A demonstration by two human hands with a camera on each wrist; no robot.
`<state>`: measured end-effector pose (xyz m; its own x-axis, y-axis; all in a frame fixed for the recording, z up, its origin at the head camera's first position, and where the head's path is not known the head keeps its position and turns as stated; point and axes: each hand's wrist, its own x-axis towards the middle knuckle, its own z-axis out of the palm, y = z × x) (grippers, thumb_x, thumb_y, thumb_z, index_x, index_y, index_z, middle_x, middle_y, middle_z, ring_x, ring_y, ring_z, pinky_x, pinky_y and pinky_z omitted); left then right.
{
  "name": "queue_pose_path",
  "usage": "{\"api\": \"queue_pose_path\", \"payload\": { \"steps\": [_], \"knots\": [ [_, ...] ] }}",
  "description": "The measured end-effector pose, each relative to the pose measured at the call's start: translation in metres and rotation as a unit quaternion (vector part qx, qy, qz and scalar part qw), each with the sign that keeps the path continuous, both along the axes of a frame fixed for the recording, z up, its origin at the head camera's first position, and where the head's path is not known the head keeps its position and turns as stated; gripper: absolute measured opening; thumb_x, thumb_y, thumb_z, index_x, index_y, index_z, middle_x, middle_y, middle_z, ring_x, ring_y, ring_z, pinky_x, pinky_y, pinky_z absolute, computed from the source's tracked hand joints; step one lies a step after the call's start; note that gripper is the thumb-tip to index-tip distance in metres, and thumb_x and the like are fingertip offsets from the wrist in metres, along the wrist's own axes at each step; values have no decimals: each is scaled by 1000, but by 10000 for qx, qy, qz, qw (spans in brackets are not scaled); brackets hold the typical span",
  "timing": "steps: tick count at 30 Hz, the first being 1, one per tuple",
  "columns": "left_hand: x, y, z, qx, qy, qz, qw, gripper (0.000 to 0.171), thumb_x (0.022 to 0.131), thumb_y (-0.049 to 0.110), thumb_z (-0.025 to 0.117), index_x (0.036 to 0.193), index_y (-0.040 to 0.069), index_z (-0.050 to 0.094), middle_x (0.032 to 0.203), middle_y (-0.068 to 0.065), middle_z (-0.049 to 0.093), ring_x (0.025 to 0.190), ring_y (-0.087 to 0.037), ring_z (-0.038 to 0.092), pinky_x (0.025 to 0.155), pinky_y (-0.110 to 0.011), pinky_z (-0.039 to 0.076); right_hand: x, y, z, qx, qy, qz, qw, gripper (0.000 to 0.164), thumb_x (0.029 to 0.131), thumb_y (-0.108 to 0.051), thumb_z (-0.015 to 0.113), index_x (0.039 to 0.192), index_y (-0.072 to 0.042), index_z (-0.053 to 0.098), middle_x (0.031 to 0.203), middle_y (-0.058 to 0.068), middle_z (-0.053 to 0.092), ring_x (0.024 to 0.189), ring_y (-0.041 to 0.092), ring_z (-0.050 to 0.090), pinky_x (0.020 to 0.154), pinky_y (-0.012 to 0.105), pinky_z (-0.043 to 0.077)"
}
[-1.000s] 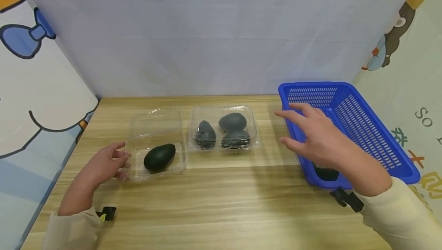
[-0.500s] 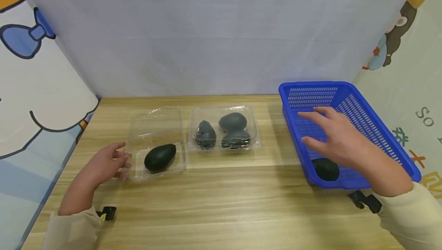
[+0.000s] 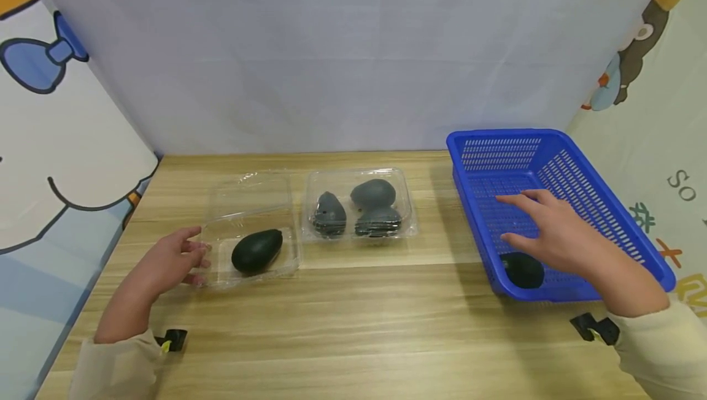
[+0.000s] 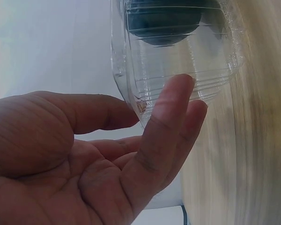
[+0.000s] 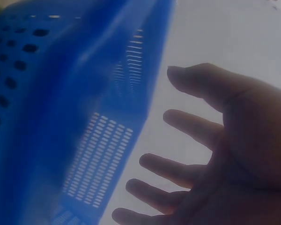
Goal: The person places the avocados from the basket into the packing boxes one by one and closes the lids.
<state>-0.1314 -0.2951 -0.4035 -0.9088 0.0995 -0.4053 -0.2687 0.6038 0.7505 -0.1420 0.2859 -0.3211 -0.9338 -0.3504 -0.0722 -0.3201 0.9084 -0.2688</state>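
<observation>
An open clear plastic clamshell box (image 3: 289, 259) lies at the left in the head view, lid folded back. A dark green avocado (image 3: 256, 253) rests in its base. My left hand (image 3: 178, 257) pinches the box's left edge; in the left wrist view the thumb lies at the rim and the fingers (image 4: 161, 122) against the outer wall. My right hand (image 3: 563, 234) hovers over the blue basket (image 3: 480, 243), holding nothing, its fingers spread apart in the right wrist view. Another dark avocado (image 3: 521, 270) lies in the basket's near left corner, partly behind the right hand.
A closed clear clamshell box (image 3: 359, 203) with 3 avocados inside stands right of the open one. All stand on a wood-grain table (image 3: 353, 320). A pale cloth wall (image 3: 353, 62) rises behind, and printed cloths flank both sides.
My right hand has moved right and a little nearer from the basket's left rim to over its inside, bringing the avocado there into fuller view. The left hand has stayed in place.
</observation>
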Motion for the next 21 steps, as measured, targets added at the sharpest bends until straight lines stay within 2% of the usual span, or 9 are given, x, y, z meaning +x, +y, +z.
{"api": "queue_pose_path", "payload": {
  "steps": [6,11,21],
  "knots": [
    [0,1,0,-19,6,7,10000,63,103,11,43,149,-9,5,134,-36,40,96,-30,64,67,-35,57,1,8,-15,-40,-100,100,9999,63,86,-24,73,140,-6,47,132,31,40,117,51,41,83,63,43],
    [0,1,0,-1,30,-12,10000,63,103,11,43,149,-10,5,134,-37,40,96,-30,64,67,-35,57,2,9,-26,-62,-304,219,9993,62,84,-25,74,138,-5,49,131,32,41,114,51,45,80,60,46],
    [-1,0,0,-34,31,-55,10000,62,103,10,41,148,-11,5,132,-37,41,95,-31,64,67,-36,57,4,10,-37,110,-1143,195,9932,66,79,-23,77,137,-7,50,134,35,36,114,59,42,75,56,47]
  ]
}}
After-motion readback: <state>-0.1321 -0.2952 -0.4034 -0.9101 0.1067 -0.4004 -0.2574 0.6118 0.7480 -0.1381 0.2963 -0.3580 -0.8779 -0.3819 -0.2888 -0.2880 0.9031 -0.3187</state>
